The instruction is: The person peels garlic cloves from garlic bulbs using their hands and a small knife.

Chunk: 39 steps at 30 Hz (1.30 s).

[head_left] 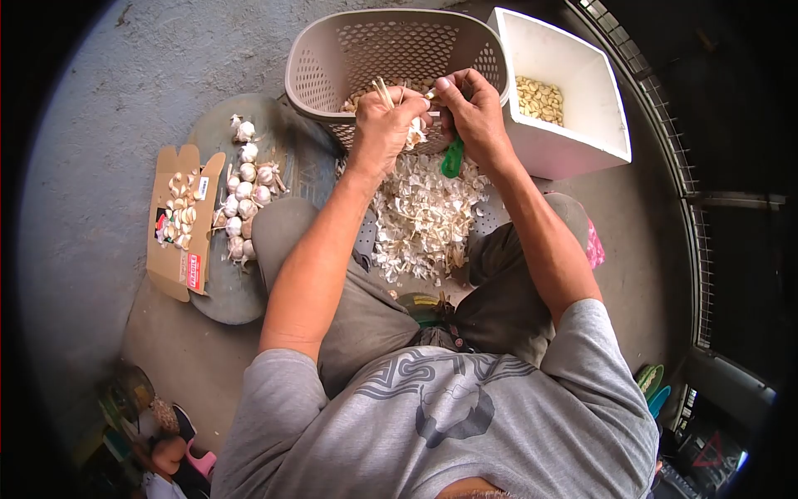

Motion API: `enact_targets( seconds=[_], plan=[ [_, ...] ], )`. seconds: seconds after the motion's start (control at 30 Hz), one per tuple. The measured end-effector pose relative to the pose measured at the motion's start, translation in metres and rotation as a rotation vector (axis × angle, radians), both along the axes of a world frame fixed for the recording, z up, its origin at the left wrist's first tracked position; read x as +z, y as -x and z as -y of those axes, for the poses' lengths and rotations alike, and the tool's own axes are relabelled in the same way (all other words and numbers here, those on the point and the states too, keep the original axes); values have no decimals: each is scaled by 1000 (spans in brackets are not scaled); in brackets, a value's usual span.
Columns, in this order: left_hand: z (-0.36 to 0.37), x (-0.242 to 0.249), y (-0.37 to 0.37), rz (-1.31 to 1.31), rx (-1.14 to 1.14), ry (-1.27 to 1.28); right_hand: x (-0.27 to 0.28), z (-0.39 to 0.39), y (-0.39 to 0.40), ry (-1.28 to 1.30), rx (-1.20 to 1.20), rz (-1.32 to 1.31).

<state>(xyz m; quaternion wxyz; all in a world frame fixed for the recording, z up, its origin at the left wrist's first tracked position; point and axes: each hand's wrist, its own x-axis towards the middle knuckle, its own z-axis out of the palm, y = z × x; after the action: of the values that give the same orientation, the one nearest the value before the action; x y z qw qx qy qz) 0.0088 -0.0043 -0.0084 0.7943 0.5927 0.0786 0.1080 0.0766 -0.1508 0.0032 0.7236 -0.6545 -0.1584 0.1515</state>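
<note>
My left hand (384, 133) is closed around a partly peeled garlic bulb (415, 135), its dry stalk poking up past the fingers. Close beside it, my right hand (478, 112) grips a small green-handled knife (452, 158); the handle hangs below the palm and the blade is hard to make out. A pale bit, perhaps a clove, shows at the right thumb tip. Both hands are above the near rim of a brown plastic basket (303, 91), which has garlic pieces in its bottom. Under them, a heap of garlic skins (424, 216) covers the floor between my feet.
Right of the basket stands a white foam box (573, 150) with peeled cloves (540, 101). At left, whole garlic bulbs (243, 191) lie on a round board (224, 303), beside an open cardboard box (170, 279) holding cloves. A metal grille (702, 249) runs along the right.
</note>
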Motion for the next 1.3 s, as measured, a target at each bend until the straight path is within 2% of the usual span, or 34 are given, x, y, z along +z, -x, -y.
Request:
enact_targets(
  seconds=[0.03,0.13,0.23,0.33,0.37,0.57,0.77,0.9,1.1,1.3],
  plan=[
    [0,0,0,3,1,-6,1,0,-1,-8,8,-9],
    [-1,-1,0,7,4,-17,-10,-4,-5,131,-81,314],
    [-2,-3,-1,13,16,-17,-9,3,-13,280,10,658],
    [-5,-7,-2,24,23,-27,2,10,-5,378,102,608],
    [-5,-8,-3,29,23,-32,5,12,-2,374,142,451],
    [-1,4,1,-2,-15,-14,0,16,-14,77,231,-24],
    [1,5,2,26,-19,-76,-6,10,-10,-240,179,-378],
    [3,11,7,-44,-47,-122,-8,13,-16,-416,93,-472],
    [1,9,6,-97,-107,-201,-17,20,-25,-505,182,-489],
    [-1,0,1,-145,-87,-457,0,14,-13,-172,90,-253]
  ],
)
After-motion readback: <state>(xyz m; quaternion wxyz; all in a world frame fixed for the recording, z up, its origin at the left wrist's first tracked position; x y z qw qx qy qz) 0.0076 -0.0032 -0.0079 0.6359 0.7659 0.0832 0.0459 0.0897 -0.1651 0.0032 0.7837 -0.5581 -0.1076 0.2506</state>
